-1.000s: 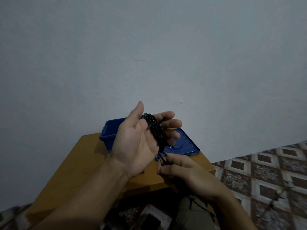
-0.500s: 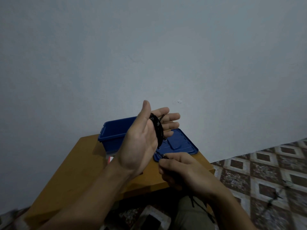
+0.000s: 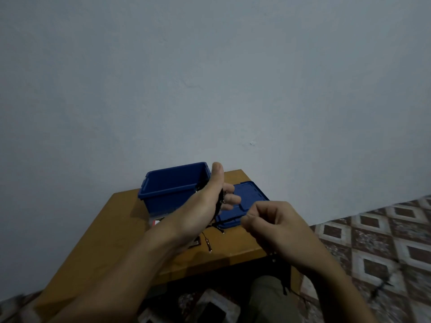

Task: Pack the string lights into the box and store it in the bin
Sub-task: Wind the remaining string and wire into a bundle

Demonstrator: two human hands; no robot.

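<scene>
String lights [image 3: 220, 202], thin black beaded cord, coil round the left hand [image 3: 200, 207].

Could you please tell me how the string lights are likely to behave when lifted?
Probably floppy: the string lights loop round the left hand, and their loose tail lies limp on the table. Likely light, being thin wire. The coil may well unravel or snag unless the grip holds it together.
</scene>
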